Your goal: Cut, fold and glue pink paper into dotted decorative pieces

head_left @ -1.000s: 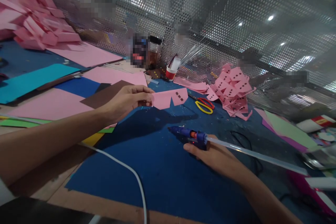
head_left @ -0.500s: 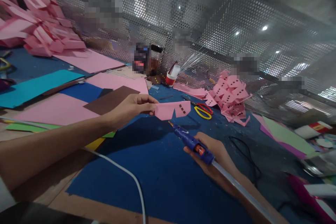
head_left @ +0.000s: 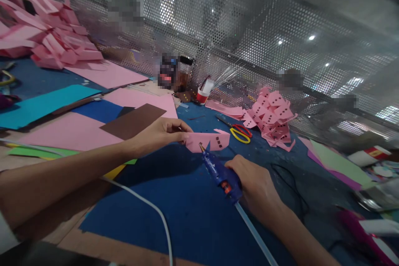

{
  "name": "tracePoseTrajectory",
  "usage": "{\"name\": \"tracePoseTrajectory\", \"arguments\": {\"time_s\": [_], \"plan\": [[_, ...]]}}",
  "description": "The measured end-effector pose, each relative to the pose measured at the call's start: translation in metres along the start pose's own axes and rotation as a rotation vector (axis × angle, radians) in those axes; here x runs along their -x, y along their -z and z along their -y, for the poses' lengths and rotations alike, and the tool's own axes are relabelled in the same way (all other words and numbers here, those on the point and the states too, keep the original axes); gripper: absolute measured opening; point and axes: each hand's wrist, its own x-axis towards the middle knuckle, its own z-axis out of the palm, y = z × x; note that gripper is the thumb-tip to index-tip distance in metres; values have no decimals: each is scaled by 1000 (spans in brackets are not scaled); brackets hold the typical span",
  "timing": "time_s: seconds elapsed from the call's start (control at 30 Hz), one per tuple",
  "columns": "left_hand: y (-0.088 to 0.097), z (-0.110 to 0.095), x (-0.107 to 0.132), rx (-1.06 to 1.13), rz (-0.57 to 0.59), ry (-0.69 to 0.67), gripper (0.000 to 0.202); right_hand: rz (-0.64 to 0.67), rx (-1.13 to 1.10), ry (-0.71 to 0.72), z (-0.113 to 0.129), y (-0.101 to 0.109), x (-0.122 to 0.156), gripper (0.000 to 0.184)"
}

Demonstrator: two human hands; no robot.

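Note:
Between the fingertips of my left hand [head_left: 165, 132] is the left end of a folded pink paper piece [head_left: 195, 143], held above the blue work surface [head_left: 149, 216]. It has a V-shaped notch in its lower edge and small dark squares near its right end. My right hand [head_left: 254, 183] is wrapped round a blue glue gun [head_left: 218, 172], with a long clear glue stick [head_left: 254, 232] coming out of its back. The gun's metal tip is at the pink paper, just left of the notch; I cannot tell whether it touches.
Yellow and red-handled scissors [head_left: 240, 133] lie behind the paper. A heap of dotted pink pieces [head_left: 271, 116] sits at the back right, pink strips [head_left: 50, 29] at the far left. Coloured sheets [head_left: 62, 131] cover the left side. A white cable [head_left: 146, 201] crosses the front.
The glue gun has swung more upright and its tip has risen from below the notch onto the pink paper. The paper has dropped slightly, and a folded flap now shows behind its right end.

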Motion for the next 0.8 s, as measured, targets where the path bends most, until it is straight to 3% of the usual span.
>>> {"name": "tracePoseTrajectory", "arguments": {"time_s": [0.4,0.8], "plan": [[-1,1,1,-18,55,-31,24,-10,119,21,1,1,-2,12],[0,2,0,-29,60,-24,26,-17,55,-11,1,2,-2,12]]}}
